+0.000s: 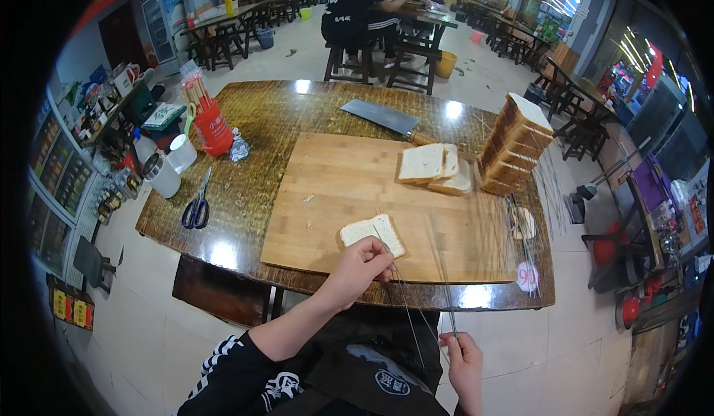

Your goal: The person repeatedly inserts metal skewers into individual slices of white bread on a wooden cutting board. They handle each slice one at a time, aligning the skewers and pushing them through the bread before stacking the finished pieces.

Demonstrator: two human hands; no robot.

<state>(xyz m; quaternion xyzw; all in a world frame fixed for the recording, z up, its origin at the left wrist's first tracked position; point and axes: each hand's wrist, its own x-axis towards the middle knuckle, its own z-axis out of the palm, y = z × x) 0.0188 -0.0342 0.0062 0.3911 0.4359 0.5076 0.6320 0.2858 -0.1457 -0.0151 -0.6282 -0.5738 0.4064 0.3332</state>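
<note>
Blue-handled metal scissors (201, 200) lie at the left of the shiny brown wooden table (245, 111). On the pale rectangular wooden board (320, 193), a square white bread slice with brown crust (358, 231) lies just beyond the left hand (362, 263), its near part hidden behind the fingers. That hand reaches in from the lower left, thumb and fingers pinching thin grey metal skewers (409, 313); whether a tip pierces the slice cannot be made out. The right hand (462, 353), lower and short of the table edge, curls around a thin metal bundle (449, 304), blurred toward its top; the lower edge cuts off the forearm. A tall brown-crusted bread stack (513, 144) stands farther right.
</note>
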